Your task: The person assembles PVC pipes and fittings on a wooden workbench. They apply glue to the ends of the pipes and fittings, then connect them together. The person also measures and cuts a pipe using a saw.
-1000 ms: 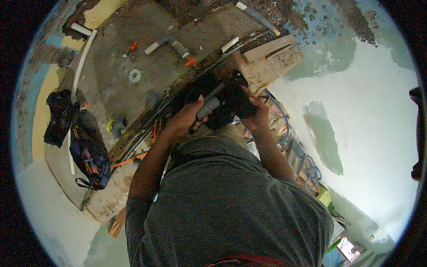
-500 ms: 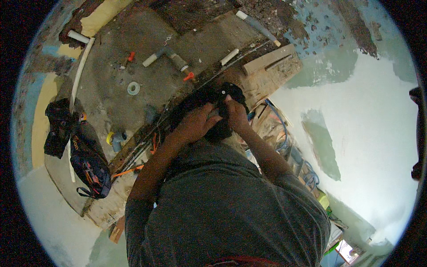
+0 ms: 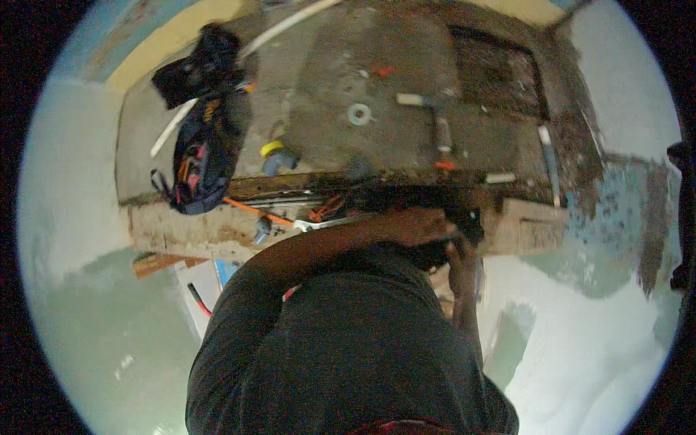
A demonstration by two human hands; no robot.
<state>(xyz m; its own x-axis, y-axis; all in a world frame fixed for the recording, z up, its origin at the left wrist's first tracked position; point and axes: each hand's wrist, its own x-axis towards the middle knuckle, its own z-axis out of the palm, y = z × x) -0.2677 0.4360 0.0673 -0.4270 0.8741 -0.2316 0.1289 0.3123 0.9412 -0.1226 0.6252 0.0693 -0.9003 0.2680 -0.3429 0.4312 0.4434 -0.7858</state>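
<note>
At the front of my body, a dark black fabric item lies under and between my hands; its exact kind is hard to make out. My left hand reaches across from the left and rests over it, fingers smeared by motion. Close against those fingertips, my right hand comes up from below, its fingers bent in at the black item's edge. Blur hides whether something small sits between the two hands.
A wooden plank runs along the raised concrete slab. On the slab are a tape roll, joined grey pipe, a yellow-rimmed grey fitting and a long pipe. A dark bag stands left beside black cloth.
My view has swung round, so slab, bag and pipes sit turned and shifted in the picture. My left forearm now lies more across my body; both hands stay at the black fabric item.
</note>
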